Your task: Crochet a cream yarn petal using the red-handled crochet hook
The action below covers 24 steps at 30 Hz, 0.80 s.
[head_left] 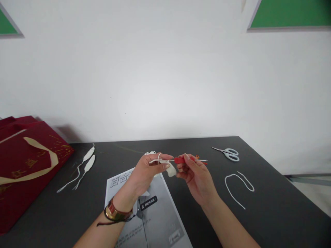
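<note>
My left hand (148, 169) pinches a small white crochet piece (171, 170), and white yarn (159, 156) loops over its index finger. My right hand (193, 172) is closed around the red grip of a crochet hook (180, 160). The hook's metal shaft points left and meets the white piece at my left fingertips. Its other metal end sticks out to the right past my fingers. How the yarn sits on the hook is too small to tell.
Beneath my hands lies a printed sheet (160, 210). To the left are two white leaf-shaped pieces (89, 163) with tails and a red gift bag (33, 162). Scissors (231, 154) and a loose strand of white yarn (226, 182) lie on the right of the black table (207, 220).
</note>
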{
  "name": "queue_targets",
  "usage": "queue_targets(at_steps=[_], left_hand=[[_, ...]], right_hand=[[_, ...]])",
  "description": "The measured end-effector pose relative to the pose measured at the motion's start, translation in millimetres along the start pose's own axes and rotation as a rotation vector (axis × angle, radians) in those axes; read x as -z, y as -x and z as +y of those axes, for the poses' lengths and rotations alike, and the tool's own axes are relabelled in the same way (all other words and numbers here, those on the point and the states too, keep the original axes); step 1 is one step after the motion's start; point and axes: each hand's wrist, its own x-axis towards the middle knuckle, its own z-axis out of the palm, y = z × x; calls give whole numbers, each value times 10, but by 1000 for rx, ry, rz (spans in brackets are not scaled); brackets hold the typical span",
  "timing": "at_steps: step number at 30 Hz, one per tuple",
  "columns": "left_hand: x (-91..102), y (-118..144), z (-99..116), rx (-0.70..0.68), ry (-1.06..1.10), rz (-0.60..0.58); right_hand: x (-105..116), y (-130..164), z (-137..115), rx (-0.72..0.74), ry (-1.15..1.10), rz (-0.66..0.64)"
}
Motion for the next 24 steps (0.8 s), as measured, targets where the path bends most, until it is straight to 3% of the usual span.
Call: queue_targets(at_steps=[9,24], left_hand=[[-50,-5,-13,-113,-39,110],[-133,1,-107,-153,90,203]], right_hand=[[35,-27,23,6,-24,20],[11,-22,-12,37,-54,53]])
